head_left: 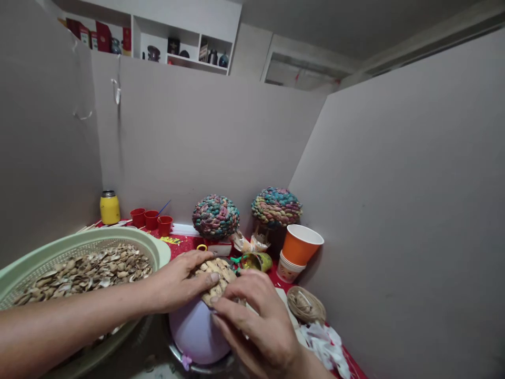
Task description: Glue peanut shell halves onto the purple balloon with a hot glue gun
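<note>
A purple balloon (199,331) sits in a metal bowl (224,364), its knot at the lower left. Tan shell pieces (219,268) cover its top. My left hand (181,279) lies over the left side of these pieces, fingers stretched out and thumb resting on them. At the right edge of the shell layer, my right hand (256,316) is bent with thumb and fingertips close together; whatever may be between them is too small to make out.
A green basket (160,252) of shells stands at the left. Behind are red cups (164,226), a yellow jar (109,208) and two colourful domes (215,217). Orange paper cups (300,246), twine (305,305) and a white plastic bag (325,345) lie right. Grey panels surround the table.
</note>
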